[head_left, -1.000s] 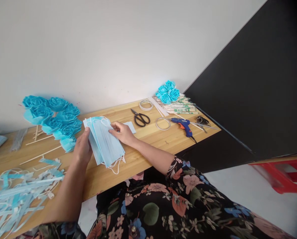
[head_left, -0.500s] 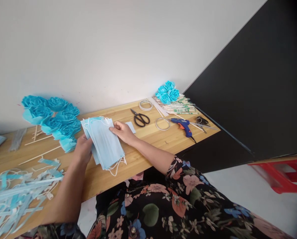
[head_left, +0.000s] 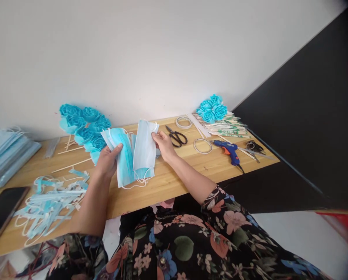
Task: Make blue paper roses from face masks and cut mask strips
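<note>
Blue disposable face masks with white ear loops are spread between my two hands above the table. My left hand (head_left: 107, 159) grips the left-hand face masks (head_left: 124, 159), its thumb pressed on their front. My right hand (head_left: 163, 144) pinches the upper right edge of the paler face masks (head_left: 145, 146), which are fanned apart from the others. Ear loops dangle from the lower ends. How many masks each hand holds I cannot tell. Behind my left hand lie blue crepe-like flowers (head_left: 86, 122) on thin wooden sticks.
Black-handled scissors (head_left: 178, 138), tape rolls (head_left: 184, 122) and a blue glue gun (head_left: 228, 149) lie to the right. Blue flowers (head_left: 212, 109) rest on wrapped sticks (head_left: 229, 126). Leftward are cut mask strips (head_left: 53, 202), a phone (head_left: 5, 214) and stacked masks (head_left: 9, 155).
The masks, held together as one bundle before, are now parted into two groups between my hands. The view has turned left, bringing the phone and more of the mask stack into sight.
</note>
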The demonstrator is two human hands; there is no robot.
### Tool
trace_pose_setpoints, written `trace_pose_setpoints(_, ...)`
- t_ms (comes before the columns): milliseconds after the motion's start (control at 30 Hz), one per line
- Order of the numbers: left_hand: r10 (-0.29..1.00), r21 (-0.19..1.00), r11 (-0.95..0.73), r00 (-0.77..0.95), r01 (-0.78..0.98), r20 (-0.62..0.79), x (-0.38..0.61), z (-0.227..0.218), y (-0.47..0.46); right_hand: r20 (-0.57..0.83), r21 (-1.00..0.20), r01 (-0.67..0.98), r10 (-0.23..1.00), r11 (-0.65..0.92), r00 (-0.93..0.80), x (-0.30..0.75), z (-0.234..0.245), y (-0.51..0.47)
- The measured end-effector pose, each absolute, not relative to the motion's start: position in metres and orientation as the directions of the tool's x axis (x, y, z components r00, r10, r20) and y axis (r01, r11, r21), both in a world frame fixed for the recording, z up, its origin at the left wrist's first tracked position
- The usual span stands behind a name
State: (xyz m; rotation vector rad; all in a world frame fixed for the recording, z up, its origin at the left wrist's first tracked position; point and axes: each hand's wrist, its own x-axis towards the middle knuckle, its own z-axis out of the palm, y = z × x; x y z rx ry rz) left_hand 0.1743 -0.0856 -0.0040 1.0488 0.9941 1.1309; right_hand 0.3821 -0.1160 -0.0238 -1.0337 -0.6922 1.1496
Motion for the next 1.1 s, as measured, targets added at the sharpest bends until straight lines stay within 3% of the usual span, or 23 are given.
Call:
trace_pose_setpoints(400, 0.983, 0.986, 0.162, 0.099, -0.049, -0.156, 0.127, 0.028, -0.104, -0.001, -0.857, -0.459, 0.889, 0.235, 0.457, 0.408, -0.019, -0.104)
trace_pose_setpoints(533, 0.971, 0.987, 0.147, 0.202, -0.069, -0.130, 0.145, 0.029, -0.104, 0.014, -0.839, -0.457, 0.852, 0.294, 0.523, 0.424, -0.019, -0.100)
trace_pose_setpoints(633, 0.957, 0.972, 0.020, 0.277, 0.232, -0.086, 0.165, 0.015, -0.098, 0.014, -0.808, -0.489, 0.840, 0.329, 0.542, 0.432, -0.022, -0.096)
trace_pose_setpoints(667, 0.962, 0.907, -0.082, 0.272, 0.414, -0.036, 0.171, 0.008, -0.097, 0.012, -0.803, -0.494, 0.837, 0.334, 0.546, 0.433, -0.023, -0.095)
trace_pose_setpoints(733, 0.955, 0.661, -0.258, 0.288, 0.705, 0.066, 0.179, -0.003, -0.098, 0.008, -0.801, -0.495, 0.833, 0.336, 0.553, 0.435, -0.025, -0.093)
trace_pose_setpoints(800, 0.932, 0.444, -0.354, 0.353, 0.823, 0.089, 0.185, -0.012, -0.104, 0.005, -0.804, -0.496, 0.838, 0.328, 0.546, 0.436, -0.027, -0.092)
trace_pose_setpoints(867, 0.909, 0.313, -0.408, 0.413, 0.858, 0.055, 0.190, -0.016, -0.112, 0.005, -0.805, -0.499, 0.845, 0.321, 0.534, 0.435, -0.028, -0.092)
trace_pose_setpoints(967, 0.894, 0.227, -0.436, 0.449, 0.871, -0.004, 0.198, -0.017, -0.122, -0.023, -0.801, -0.520, 0.852, 0.297, 0.523, 0.433, -0.027, -0.094)
trace_pose_setpoints(1100, 0.898, 0.314, -0.399, 0.436, 0.862, -0.055, 0.201, -0.016, -0.121, -0.211, -0.796, -0.603, 0.912, 0.049, 0.353, 0.430, -0.027, -0.100)
